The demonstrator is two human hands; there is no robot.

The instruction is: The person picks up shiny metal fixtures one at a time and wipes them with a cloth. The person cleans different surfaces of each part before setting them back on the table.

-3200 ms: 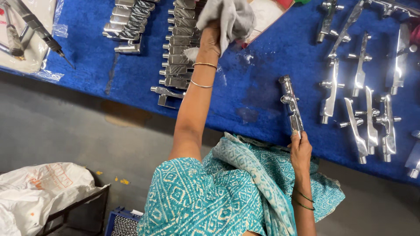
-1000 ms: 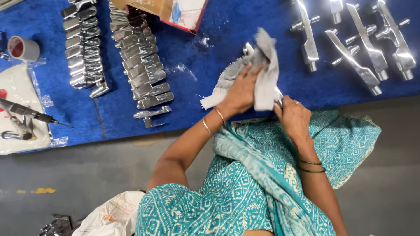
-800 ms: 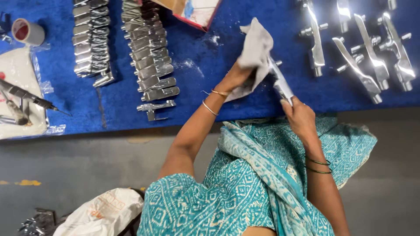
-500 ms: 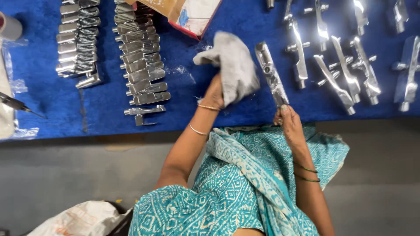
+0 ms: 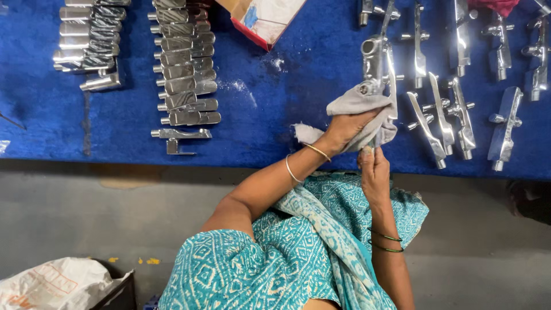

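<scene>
Currently, wiping step in hand: the left hand (image 5: 344,127) is closed around a crumpled grey cotton cloth (image 5: 363,112) wrapped over the lower end of a long polished chrome tap body (image 5: 374,60). The right hand (image 5: 374,172) pinches the near end of that part from below, fingers closed; the exact grip is hidden by the cloth. The part is held above the blue felt-covered bench (image 5: 258,115), upper end pointing away from the person.

Judgement: next move calls for sliding the cloth up the bare upper length while the right hand steadies or turns the piece.

Counts: one cloth; one part in hand. To the right, finished lever-shaped chrome fittings (image 5: 442,115) lie loose, roughly eight or nine, some cropped. To the left, two stacked columns of flat rectangular chrome handles (image 5: 183,69); too overlapped to count exactly. One opened cardboard box (image 5: 264,20).
</scene>
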